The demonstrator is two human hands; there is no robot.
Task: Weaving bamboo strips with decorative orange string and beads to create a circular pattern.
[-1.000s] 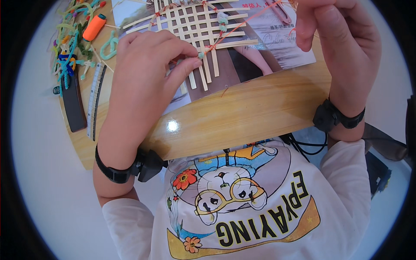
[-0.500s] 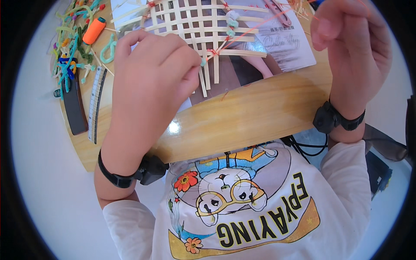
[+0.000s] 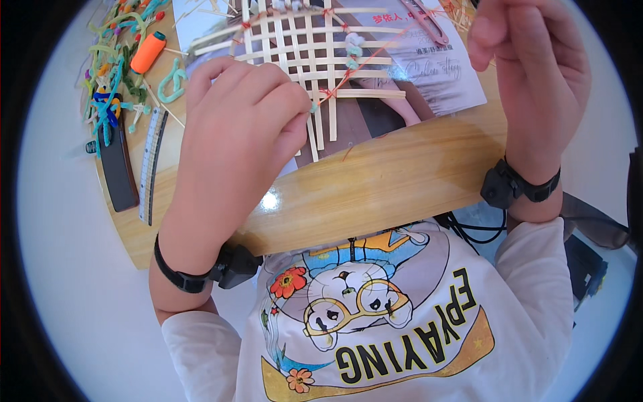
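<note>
A lattice of flat pale bamboo strips point(image 3: 300, 57) is at the top middle, with red thread knots at several crossings. A fuzzy pale blue-green pipe cleaner point(image 3: 353, 50) winds along its right side. My left hand point(image 3: 244, 127) is closed at the lattice's lower left edge, fingertips curled under and partly hidden. A pale green pipe-cleaner end shows beside that thumb. From a knot near the lower strips, an orange-red thread point(image 3: 375, 53) runs up to the right. My right hand point(image 3: 546, 87) is raised at the upper right, fingers pinched together on the thread; the fingertips are partly cut off.
The lattice lies over a printed magazine sheet point(image 3: 455, 87) on a wooden table point(image 3: 375, 174). To the left are an orange thread spool point(image 3: 149, 52), a heap of coloured pipe cleaners point(image 3: 110, 80), a dark flat case point(image 3: 118, 171) and a ruler point(image 3: 153, 167). Pink-handled scissors point(image 3: 429, 27) lie upper right.
My right hand has moved a little up and left, and the thread slackens slightly. The lattice has shifted slightly with my left hand, which keeps its grip.
</note>
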